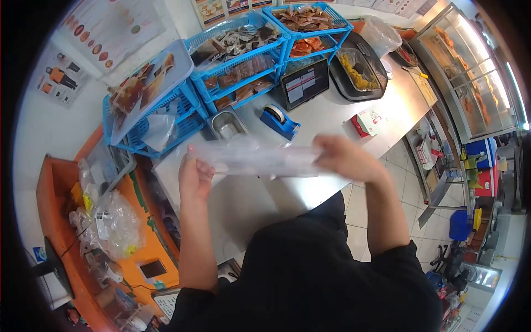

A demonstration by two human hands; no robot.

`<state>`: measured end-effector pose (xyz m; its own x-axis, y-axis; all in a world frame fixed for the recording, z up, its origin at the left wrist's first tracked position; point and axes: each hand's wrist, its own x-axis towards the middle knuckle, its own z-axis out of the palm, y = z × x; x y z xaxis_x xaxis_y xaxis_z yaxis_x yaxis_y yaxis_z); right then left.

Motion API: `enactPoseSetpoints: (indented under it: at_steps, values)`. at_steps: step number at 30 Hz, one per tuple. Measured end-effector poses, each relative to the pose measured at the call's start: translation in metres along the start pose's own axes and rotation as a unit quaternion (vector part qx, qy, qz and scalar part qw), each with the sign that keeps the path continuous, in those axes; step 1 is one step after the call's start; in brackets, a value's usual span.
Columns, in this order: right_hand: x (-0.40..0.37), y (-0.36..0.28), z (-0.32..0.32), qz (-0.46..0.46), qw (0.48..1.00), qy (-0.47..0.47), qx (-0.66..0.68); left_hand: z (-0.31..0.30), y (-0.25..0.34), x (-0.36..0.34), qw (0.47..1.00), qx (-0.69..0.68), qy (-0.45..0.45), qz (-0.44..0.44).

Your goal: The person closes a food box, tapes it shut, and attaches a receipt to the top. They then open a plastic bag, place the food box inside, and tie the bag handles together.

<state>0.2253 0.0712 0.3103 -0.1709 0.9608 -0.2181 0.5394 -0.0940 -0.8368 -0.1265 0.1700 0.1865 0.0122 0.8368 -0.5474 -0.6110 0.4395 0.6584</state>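
Observation:
A clear plastic bag [260, 159], smeared by motion, stretches sideways over the near part of the white table [332, 119]. At its left end, my left hand [196, 172] pinches it with the thumb upward. My right hand [345, 157] is closed round the other end, its fingers blurred. Beyond the bag stand a blue tape dispenser [281, 122] and a small metal tray [227, 124]. A red and white box [366, 123] sits on the table past my right hand.
Blue stacked baskets [238, 61] with packets line the wall, near a tablet [305, 84] and a black tray [359, 69] of yellow food. Left is an orange counter [149, 243] with plastic bags and a phone [152, 269]. A glass display case [470, 72] stands right.

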Motion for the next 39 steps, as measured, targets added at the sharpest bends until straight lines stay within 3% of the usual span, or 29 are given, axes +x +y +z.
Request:
enactPoseSetpoints:
  at_steps: [1,3,4,6,10,13,14,16,18,20,21,22,23,25,27,29,33,35,36,38,39]
  values:
    - [0.003,-0.014,-0.018,0.084,0.995,0.058,-0.012,0.010,0.003,-0.015,1.000,0.001,0.001,0.000]
    - [0.011,0.002,-0.032,0.074,0.972,0.224,0.021,0.035,0.011,-0.054,0.995,0.075,-0.027,0.055]
    - [0.012,-0.012,-0.028,0.060,0.943,0.311,0.108,0.036,0.015,-0.061,0.995,0.075,-0.028,0.054]
    - [0.011,-0.003,-0.032,-0.011,0.902,0.429,-0.039,0.036,0.023,-0.075,0.982,0.139,-0.099,0.086]
    - [-0.021,-0.038,-0.032,-0.110,0.861,0.493,-0.053,0.044,0.058,-0.108,0.977,0.156,-0.102,0.107]
    - [-0.045,-0.053,-0.034,-0.136,0.851,0.507,0.006,0.040,0.069,-0.129,0.947,0.186,-0.199,0.168]
    - [-0.049,-0.054,-0.034,-0.166,0.840,0.510,0.086,0.036,0.062,-0.124,0.946,0.184,-0.200,0.174]
    - [-0.052,-0.048,-0.029,-0.199,0.831,0.486,0.183,0.020,0.038,-0.104,0.938,0.234,-0.235,0.098]
    - [-0.049,-0.042,-0.001,-0.115,0.832,0.452,0.300,0.028,0.001,-0.114,0.938,0.292,-0.152,0.107]
    - [-0.052,-0.034,0.026,-0.073,0.874,0.363,0.314,0.019,-0.036,-0.137,0.852,0.453,-0.126,0.228]
    - [-0.047,-0.024,0.046,-0.109,0.881,0.359,0.290,0.021,-0.046,-0.154,0.849,0.458,-0.129,0.231]
    - [-0.044,-0.016,0.067,-0.142,0.887,0.352,0.264,0.022,-0.056,-0.173,0.744,0.564,-0.103,0.344]
    - [-0.049,-0.015,0.085,-0.108,0.923,0.312,0.195,0.021,-0.060,-0.185,0.614,0.650,-0.074,0.442]
    - [-0.056,-0.025,0.103,-0.075,0.953,0.267,0.124,0.015,-0.061,-0.190,0.598,0.649,-0.076,0.463]
    - [-0.063,-0.040,0.108,-0.107,0.987,0.095,0.078,0.012,-0.058,-0.194,0.586,0.644,-0.073,0.487]
    - [-0.063,-0.043,0.114,-0.151,0.986,0.049,0.039,0.016,-0.042,-0.195,0.558,0.662,-0.029,0.500]
    - [-0.066,-0.053,0.122,-0.218,0.974,-0.041,-0.040,0.004,-0.031,-0.187,0.605,0.639,-0.100,0.465]
    - [-0.064,-0.053,0.122,-0.230,0.968,-0.056,-0.080,-0.023,-0.047,-0.157,0.740,0.588,-0.093,0.313]
    - [-0.061,-0.051,0.117,-0.177,0.965,-0.065,-0.182,-0.037,-0.051,-0.147,0.740,0.588,-0.088,0.314]
    - [-0.053,-0.032,0.105,-0.103,0.940,-0.051,-0.321,-0.074,-0.060,-0.129,0.688,0.585,0.015,0.429]
    - [-0.046,-0.011,0.101,-0.082,0.929,-0.027,-0.360,-0.108,-0.066,-0.115,0.743,0.557,0.039,0.368]
